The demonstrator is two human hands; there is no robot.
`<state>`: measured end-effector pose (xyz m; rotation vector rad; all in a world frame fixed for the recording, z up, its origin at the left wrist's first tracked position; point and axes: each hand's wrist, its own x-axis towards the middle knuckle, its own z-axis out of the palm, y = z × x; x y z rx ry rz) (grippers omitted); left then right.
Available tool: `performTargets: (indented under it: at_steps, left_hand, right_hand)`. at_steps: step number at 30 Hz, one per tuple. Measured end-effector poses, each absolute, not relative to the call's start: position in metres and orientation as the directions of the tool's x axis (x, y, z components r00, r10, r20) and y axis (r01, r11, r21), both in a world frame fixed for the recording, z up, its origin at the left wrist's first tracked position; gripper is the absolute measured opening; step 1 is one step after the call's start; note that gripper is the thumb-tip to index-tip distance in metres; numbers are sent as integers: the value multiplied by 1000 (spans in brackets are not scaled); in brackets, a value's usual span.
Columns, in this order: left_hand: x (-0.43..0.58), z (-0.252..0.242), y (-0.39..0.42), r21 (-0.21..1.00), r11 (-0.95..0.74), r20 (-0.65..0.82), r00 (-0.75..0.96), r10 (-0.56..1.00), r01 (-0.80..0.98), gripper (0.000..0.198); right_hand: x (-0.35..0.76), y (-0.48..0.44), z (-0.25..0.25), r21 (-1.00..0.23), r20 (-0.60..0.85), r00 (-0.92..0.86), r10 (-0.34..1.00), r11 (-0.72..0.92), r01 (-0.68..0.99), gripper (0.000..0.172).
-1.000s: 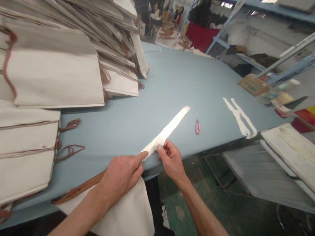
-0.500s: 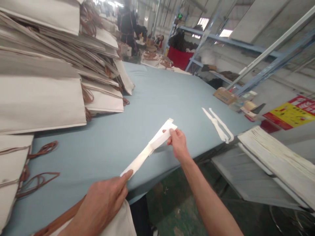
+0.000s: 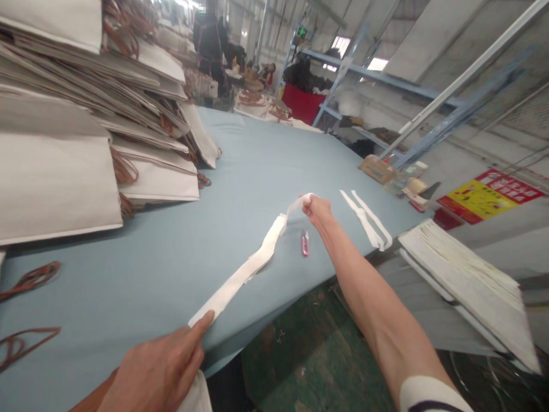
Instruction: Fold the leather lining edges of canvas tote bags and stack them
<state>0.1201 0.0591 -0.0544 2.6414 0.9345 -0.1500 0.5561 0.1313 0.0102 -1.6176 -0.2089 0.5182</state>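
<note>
Long white strips (image 3: 242, 280) lie in a narrow stack on the blue-covered table. My left hand (image 3: 165, 360) presses the near end of the strips with its index finger; its other fingers are curled, and pale cloth and a brown strap show beneath the hand. My right hand (image 3: 317, 209) pinches the raised end of a white strip that curves up from the far end of the stack. Small pink thread snips (image 3: 305, 243) lie on the table just below my right hand.
Tall piles of cream bags (image 3: 55, 183) with brown straps fill the left. More white strips (image 3: 364, 217) lie at the right edge. Beyond are a cardboard box (image 3: 377, 169), blue shelving and a person (image 3: 209, 43). Cream panels (image 3: 467, 280) stand at the lower right.
My right hand has moved up and away, lifting the strip's end off the stack. The pink snips have come into view. My left hand stays on the near end, and the view has shifted slightly.
</note>
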Motion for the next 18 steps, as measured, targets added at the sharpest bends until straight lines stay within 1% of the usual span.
performTargets:
  at_steps: [3, 6, 10, 11, 13, 15, 17, 18]
  left_hand:
    - [119, -56, 60, 313, -725, -210, 789, 577, 614, 60]
    - [120, -52, 59, 338, -710, -209, 785, 583, 618, 59]
    - [120, -51, 57, 409, -676, -117, 770, 627, 612, 54]
    - [120, -52, 56, 439, -661, -86, 761, 643, 608, 53]
    - [118, -53, 54, 516, -607, -36, 723, 690, 605, 51]
    - [116, -50, 52, 665, -487, -41, 679, 733, 566, 50]
    - [113, -44, 52, 828, -320, -70, 651, 756, 460, 48]
    - [113, -40, 53, 874, -262, -71, 642, 764, 409, 45]
  right_hand:
    - [560, 135, 33, -990, -135, 894, 427, -93, -106, 37]
    - [553, 136, 61, -998, -52, 885, 463, -55, -30, 36]
    - [510, 131, 86, -999, 39, 798, 602, -6, 53, 21]
    - [493, 129, 89, -998, 52, 758, 650, 6, 64, 20]
    - [454, 123, 91, -997, 69, 669, 740, 31, 69, 24]
    - [410, 114, 91, -997, 74, 577, 813, 53, 53, 28]
    - [365, 102, 90, -997, 75, 486, 871, 72, 24, 33]
    - [344, 94, 89, -997, 75, 441, 895, 79, 10, 35]
